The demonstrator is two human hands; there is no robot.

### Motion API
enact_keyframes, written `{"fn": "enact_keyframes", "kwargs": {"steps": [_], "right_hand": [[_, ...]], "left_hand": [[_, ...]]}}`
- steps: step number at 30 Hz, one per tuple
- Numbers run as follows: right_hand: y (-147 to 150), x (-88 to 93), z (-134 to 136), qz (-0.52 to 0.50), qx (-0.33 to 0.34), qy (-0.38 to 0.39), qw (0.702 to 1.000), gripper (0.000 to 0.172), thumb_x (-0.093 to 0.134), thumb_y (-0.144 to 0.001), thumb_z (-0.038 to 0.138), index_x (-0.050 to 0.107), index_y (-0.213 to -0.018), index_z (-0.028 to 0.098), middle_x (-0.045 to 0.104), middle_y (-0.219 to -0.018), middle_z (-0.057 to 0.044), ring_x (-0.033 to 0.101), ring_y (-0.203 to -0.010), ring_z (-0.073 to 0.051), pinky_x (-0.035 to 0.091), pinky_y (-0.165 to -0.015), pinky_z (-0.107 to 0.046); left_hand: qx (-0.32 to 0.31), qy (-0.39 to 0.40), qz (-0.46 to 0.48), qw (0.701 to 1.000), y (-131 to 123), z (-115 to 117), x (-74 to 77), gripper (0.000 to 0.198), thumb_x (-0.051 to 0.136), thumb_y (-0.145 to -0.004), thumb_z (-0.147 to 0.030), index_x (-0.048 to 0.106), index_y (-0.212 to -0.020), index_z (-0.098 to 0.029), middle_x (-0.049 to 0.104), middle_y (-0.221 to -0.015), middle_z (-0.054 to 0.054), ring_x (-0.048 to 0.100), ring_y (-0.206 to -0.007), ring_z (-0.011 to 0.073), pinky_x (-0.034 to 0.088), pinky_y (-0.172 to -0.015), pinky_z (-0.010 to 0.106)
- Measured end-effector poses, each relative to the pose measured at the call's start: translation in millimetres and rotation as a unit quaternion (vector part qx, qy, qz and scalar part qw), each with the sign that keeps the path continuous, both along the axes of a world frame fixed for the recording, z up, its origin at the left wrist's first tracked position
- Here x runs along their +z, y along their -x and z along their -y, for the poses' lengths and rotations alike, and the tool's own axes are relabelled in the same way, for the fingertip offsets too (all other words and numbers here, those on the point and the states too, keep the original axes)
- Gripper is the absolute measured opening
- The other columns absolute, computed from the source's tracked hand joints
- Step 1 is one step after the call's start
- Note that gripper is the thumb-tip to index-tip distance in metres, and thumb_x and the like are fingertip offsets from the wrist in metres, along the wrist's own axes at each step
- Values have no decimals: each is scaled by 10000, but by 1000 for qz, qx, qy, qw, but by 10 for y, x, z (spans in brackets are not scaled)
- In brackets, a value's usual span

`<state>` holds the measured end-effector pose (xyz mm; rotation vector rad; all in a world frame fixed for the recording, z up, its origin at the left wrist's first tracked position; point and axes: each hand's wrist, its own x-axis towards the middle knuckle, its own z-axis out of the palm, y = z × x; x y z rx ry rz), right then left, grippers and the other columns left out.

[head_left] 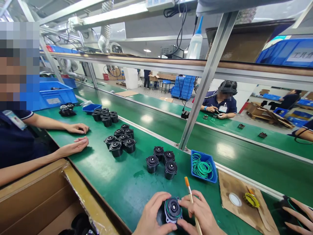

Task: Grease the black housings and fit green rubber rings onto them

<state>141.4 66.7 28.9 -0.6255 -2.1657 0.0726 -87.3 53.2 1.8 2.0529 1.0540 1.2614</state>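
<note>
A black round motor-like part (173,211) with flanged ears stands at the front edge of the table, a green rubber ring (167,209) lying around its top. My left hand (154,216) is curled around its left side, thumb and fingers against the rim. My right hand (199,212) grips a wooden-handled brush (191,195) with orange bristles pointing up and away, while its thumb and fingertips also touch the part's right side. Ahead stand several similar black parts (161,160) in a cluster. A blue tray (213,178) of green rubber rings (202,167) sits beyond my right hand.
Cardboard (226,195) at right carries a white disc (235,199), a yellow cup (251,199) and another brush. A co-worker's hand (299,213) is at far right; another person's hands (77,137) rest at left. An open carton (36,202) stands front left. A metal post (207,81) rises behind.
</note>
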Motion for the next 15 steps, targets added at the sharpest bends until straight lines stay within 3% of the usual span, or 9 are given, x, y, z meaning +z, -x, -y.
{"fn": "enact_keyframes", "kwargs": {"steps": [4,8,11,13,15], "right_hand": [[5,-46,62,13,-21,-18,1000,320,607,-982,383,548,-1205,161,726,-703,-39,741,-760,-260,572,-802,-454],[81,-37,148,-31,-31,-34,998,232,608,-985,255,579,-1192,152,740,-716,-54,739,-693,-233,602,-706,-395],[108,-105,207,-44,-31,-54,997,223,591,-976,153,595,-1199,158,770,-793,-74,734,-647,-212,615,-680,-382],[97,-189,242,-29,-21,-59,998,239,565,-973,102,599,-1196,181,784,-836,-70,740,-662,-207,623,-705,-392],[78,-268,273,-6,-7,-53,999,257,545,-967,65,608,-1170,211,791,-879,-59,748,-704,-205,623,-754,-404]], "left_hand": [[15,-68,23,997,-26,25,-20,528,829,-740,-449,634,-1173,-218,747,-1137,129,747,-1025,258,623,-891,328],[41,-114,23,992,-34,59,-105,379,762,-808,-473,661,-1044,-194,755,-1143,171,764,-988,268,639,-850,323],[58,-137,8,989,-55,115,-221,274,735,-856,-395,688,-1043,-200,735,-1202,183,750,-1030,279,636,-869,326],[51,-115,31,992,-98,169,-293,157,692,-898,-330,707,-1006,-218,736,-1209,157,723,-1093,286,628,-904,354],[69,-22,88,993,-160,224,-343,142,637,-932,-331,715,-996,-231,744,-1191,129,720,-1104,282,642,-882,361]]}}
